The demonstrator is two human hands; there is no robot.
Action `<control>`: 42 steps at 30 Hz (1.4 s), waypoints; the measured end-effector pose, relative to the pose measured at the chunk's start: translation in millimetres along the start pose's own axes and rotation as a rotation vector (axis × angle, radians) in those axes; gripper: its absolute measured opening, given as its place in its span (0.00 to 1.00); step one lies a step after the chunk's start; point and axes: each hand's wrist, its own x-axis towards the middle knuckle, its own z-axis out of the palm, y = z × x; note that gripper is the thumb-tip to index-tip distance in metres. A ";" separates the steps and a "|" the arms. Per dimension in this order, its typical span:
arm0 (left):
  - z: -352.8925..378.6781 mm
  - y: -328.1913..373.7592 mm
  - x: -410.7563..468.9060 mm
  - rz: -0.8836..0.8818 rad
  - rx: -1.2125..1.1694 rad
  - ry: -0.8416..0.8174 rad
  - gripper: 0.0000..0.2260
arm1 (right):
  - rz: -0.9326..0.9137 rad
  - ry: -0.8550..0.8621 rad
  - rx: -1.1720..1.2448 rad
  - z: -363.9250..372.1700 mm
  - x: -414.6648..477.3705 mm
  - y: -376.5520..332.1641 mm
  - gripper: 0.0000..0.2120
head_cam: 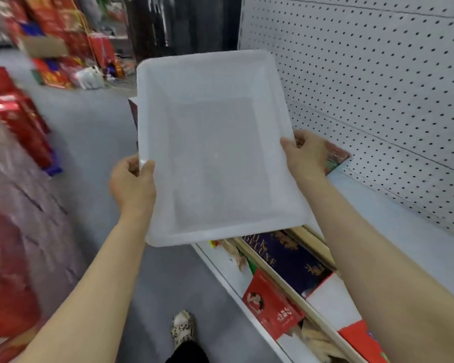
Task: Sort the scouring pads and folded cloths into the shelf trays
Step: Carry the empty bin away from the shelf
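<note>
**Both hands hold a white tray at the shelf edge**

A white pegboard panel [378, 74] fills the right side, and a grey floor [95, 132] runs down the aisle to the left of it. Blurred red packaged goods [19, 119] line the aisle's far left. A white shelf [393, 221] juts out below the pegboard.

The translucent white tray [215, 153] hangs in the air, tilted toward the camera, partly over the shelf's front edge and partly over the floor. Under its near corner, on a lower shelf level, lie a dark blue box [288, 255] and a red box [270, 307].

The left hand [133, 184] grips the tray's left rim, thumb on top and fingers curled beneath. The right hand [307, 153] clasps the right rim the same way. A leopard-print shoe [183, 328] stands on the floor below.
</note>
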 end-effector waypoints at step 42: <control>-85.4 -300.3 508.5 -0.751 0.364 0.384 0.09 | 0.106 -1.055 -0.124 788.9 154.6 -45.7 0.08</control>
